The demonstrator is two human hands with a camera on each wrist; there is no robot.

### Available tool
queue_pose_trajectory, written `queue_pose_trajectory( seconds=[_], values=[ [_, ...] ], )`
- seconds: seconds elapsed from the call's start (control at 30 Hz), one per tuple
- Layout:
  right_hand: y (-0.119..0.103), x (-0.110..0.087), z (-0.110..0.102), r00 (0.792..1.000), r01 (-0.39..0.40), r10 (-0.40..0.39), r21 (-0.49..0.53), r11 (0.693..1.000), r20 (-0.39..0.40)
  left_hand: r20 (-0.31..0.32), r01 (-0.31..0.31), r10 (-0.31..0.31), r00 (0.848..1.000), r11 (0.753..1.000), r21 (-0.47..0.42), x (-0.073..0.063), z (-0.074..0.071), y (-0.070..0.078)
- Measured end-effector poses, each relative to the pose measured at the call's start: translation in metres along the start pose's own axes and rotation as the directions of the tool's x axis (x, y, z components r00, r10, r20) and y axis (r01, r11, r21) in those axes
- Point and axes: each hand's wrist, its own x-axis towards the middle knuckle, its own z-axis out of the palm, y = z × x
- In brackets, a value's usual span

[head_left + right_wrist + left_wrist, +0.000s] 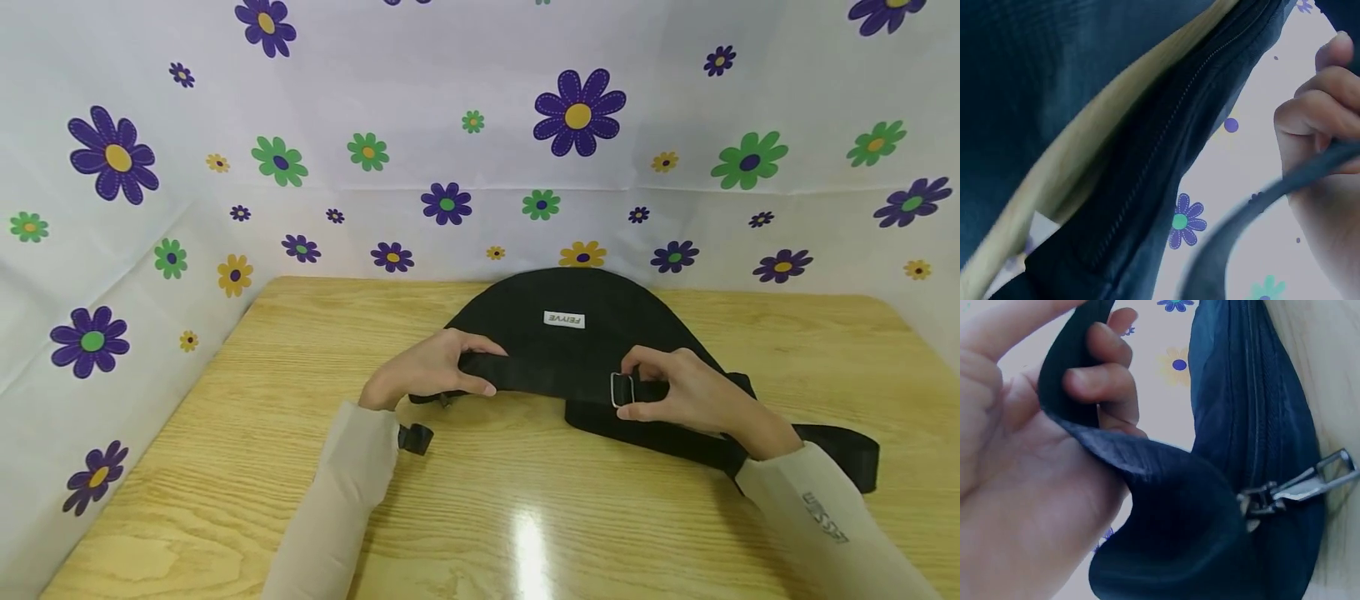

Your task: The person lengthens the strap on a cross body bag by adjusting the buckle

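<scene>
A black half-moon bag with a small white label lies on the wooden table. Its wide black strap is stretched between the two hands, in front of the bag. My left hand grips the strap near the bag's left corner; in the left wrist view the fingers curl round the webbing, beside a metal zipper pull. My right hand pinches the strap at a silver slide buckle. In the right wrist view a zipper runs along the bag's edge, and the buckle is hidden.
A loose strap loop sticks out past the right forearm. Beside the left wrist shows a short black strap end. The wooden table meets a flower-printed cloth at the back and left.
</scene>
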Motion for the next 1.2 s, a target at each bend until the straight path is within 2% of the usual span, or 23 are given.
queue_pose_trajectory(
  seconds=[0.23,0.4,0.63,0.7,0.83,1.03,1.2],
  values=[
    [-0.005,-0.006,-0.002,0.996,-0.057,0.056,0.010,0.998,0.074,0.057,-0.059,0.055,0.997,0.996,0.060,-0.003,0.007,0.002],
    [-0.004,-0.010,-0.003,0.991,-0.051,0.053,-0.017,0.999,0.121,0.118,-0.076,0.064,0.991,0.992,0.105,-0.015,0.009,0.003],
    [0.008,-0.026,-0.011,0.989,-0.033,0.045,-0.086,0.996,0.140,0.176,-0.025,-0.016,0.984,0.973,0.227,-0.033,0.017,0.003],
    [0.011,-0.032,-0.015,0.990,-0.022,0.038,-0.115,0.993,0.133,0.172,-0.012,-0.029,0.985,0.972,0.234,-0.037,0.018,0.001],
    [0.015,-0.045,-0.026,0.988,-0.053,0.075,-0.164,0.985,0.133,0.147,-0.032,-0.005,0.989,0.967,0.252,-0.044,0.018,-0.002],
    [0.019,-0.066,-0.045,0.958,-0.172,0.205,-0.173,0.970,0.199,0.118,-0.081,0.049,0.992,0.955,0.286,-0.052,0.015,-0.004],
    [0.027,-0.081,-0.055,0.942,-0.222,0.263,-0.200,0.954,0.210,0.117,-0.096,0.068,0.991,0.963,0.251,-0.057,0.018,-0.008]
  ],
)
